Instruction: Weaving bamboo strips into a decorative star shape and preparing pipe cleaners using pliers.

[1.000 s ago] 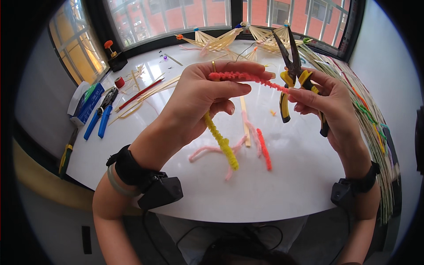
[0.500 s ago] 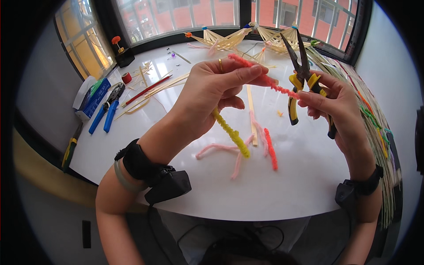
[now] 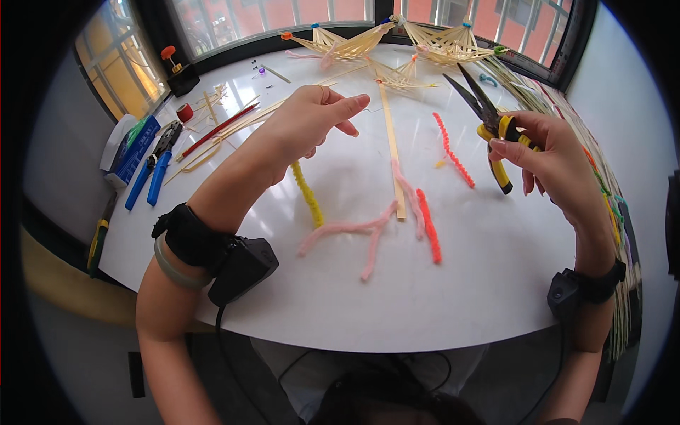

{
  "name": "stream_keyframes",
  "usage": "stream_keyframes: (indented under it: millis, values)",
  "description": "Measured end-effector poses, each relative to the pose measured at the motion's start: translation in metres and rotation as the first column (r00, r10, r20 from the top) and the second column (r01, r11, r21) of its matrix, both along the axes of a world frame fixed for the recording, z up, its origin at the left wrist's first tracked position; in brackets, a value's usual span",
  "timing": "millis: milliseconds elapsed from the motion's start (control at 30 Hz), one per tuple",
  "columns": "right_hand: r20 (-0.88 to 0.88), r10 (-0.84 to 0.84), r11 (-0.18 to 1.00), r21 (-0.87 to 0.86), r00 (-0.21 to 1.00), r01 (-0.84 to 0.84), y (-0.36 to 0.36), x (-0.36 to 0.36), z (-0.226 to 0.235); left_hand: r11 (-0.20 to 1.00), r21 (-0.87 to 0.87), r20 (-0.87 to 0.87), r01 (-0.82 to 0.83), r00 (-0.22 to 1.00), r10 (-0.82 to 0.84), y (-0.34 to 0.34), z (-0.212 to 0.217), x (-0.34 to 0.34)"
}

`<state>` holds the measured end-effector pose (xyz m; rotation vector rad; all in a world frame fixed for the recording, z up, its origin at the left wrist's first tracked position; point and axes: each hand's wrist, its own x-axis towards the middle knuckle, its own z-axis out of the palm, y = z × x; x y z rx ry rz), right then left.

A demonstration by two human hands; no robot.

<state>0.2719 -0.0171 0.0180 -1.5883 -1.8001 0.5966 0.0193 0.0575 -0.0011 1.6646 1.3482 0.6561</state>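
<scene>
My left hand [image 3: 308,124] is closed over the left-middle of the table, thumb and forefinger pressed together. A fuzzy yellow pipe cleaner [image 3: 307,195] hangs out below its palm, and a thin bare wire [image 3: 377,109] shows by the fingertips. My right hand [image 3: 549,152] holds needle-nose pliers [image 3: 499,124] with yellow and black handles; their jaws point up and left, spread apart. A coral-pink pipe cleaner piece [image 3: 452,150] is between the hands, apart from both. Below lie pale pink pipe cleaners [image 3: 354,228] and a red-coral piece [image 3: 429,227].
A flat bamboo strip [image 3: 389,134] runs down the table's middle. Woven bamboo shapes [image 3: 347,44] stand at the back. Blue-handled pliers [image 3: 157,163], a red pencil-like stick [image 3: 216,131] and a blue box [image 3: 134,152] lie left. Bundled strips [image 3: 602,163] line the right edge.
The coral-pink pipe cleaner has left both hands. My left hand has moved left with the yellow pipe cleaner; my right hand has drifted slightly right with the pliers.
</scene>
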Motion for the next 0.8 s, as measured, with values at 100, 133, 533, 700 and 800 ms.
stream_keyframes:
  millis: [100,133,533,700,800]
  values:
    - [0.303,-0.181,0.956,0.277,0.936,0.096,0.002,0.008,0.002,0.722,0.683,-0.271,0.114,0.957,0.105,0.008,-0.028,0.001]
    - [0.402,-0.255,0.936,0.329,0.879,0.121,0.007,0.016,0.000,0.531,0.815,-0.370,0.231,0.913,0.172,-0.003,-0.022,0.008]
    - [0.741,-0.262,0.931,0.364,0.618,-0.042,0.020,0.023,-0.038,0.453,0.384,-0.543,0.805,0.594,-0.594,-0.040,-0.020,0.033]
    - [0.766,-0.153,0.979,0.204,0.624,-0.011,0.017,0.023,-0.041,0.631,0.544,-0.301,0.552,0.831,-0.467,-0.031,-0.021,0.033]
    - [0.744,-0.096,0.980,0.189,0.662,-0.070,0.013,0.021,-0.038,0.704,0.594,-0.108,0.389,0.906,-0.409,-0.026,-0.009,0.026]
